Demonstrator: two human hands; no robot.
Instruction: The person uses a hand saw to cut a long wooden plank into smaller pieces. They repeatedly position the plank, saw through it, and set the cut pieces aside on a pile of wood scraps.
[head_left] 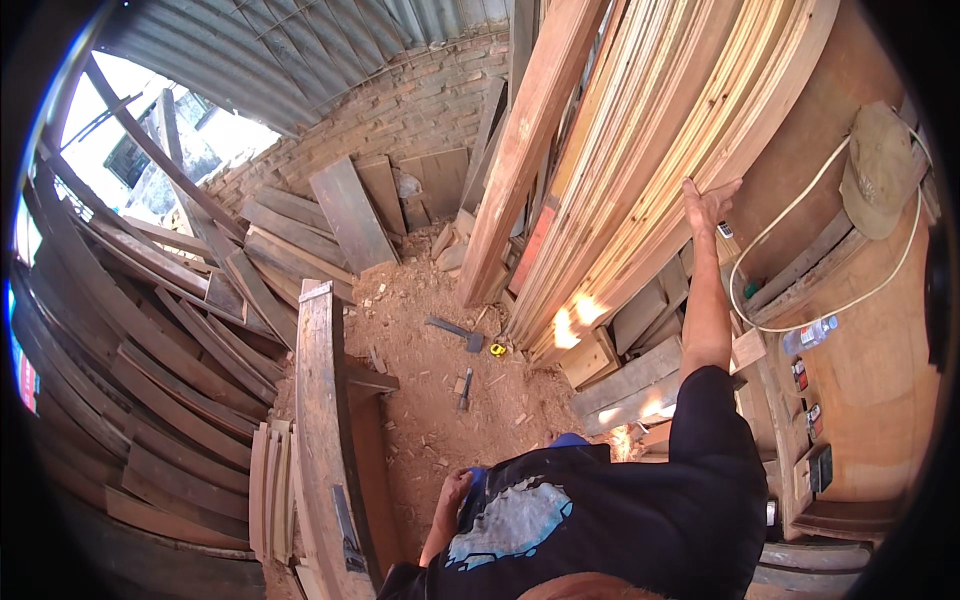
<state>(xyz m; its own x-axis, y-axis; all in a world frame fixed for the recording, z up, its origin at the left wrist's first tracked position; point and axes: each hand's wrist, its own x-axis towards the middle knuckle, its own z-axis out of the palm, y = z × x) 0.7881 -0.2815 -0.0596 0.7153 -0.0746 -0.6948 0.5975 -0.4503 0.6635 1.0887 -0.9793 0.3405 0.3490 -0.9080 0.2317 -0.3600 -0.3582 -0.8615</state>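
My right hand (708, 203) reaches out at arm's length and lies flat against the edge of a light wooden plank (690, 130), fingers spread and thumb apart. That plank belongs to a stack of long boards leaning up to the right. My left hand (453, 493) hangs by my hip beside my black shirt, fingers loosely curled, with nothing visible in it. A reddish board (520, 150) leans just left of the stack.
A hammer (455, 330), a yellow tape measure (497, 349) and a chisel (465, 390) lie on the sawdust floor. A long dark beam (322, 420) stands to my left, beside curved planks (150, 370). On the right are a hat (880, 170), a white cable (790, 240) and a water bottle (810, 335).
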